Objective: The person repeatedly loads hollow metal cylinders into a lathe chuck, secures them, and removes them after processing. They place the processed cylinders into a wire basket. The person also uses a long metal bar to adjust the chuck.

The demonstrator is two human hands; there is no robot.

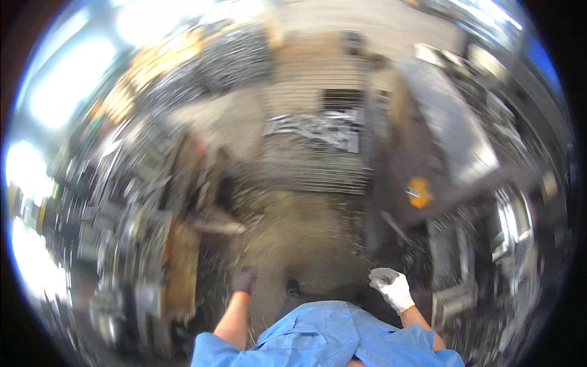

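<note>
My left hand, in a dark glove with an orange cuff, hangs low over the floor. Motion blur hides its fingers, and no object shows in it. On the right, my right hand wears a white glove with a yellow cuff. Its fingers are loosely bent, with a gap by the thumb and nothing visible between them. Both hands are apart from the things around. Ahead stands a wire-mesh basket, with a pile of silvery metal pieces in it.
Blurred metal parts and racks crowd the left side. A dark bench at right bears an orange-yellow object and a pale sheet-like surface. Bundled metal stock lies far left. Concrete floor runs toward the basket.
</note>
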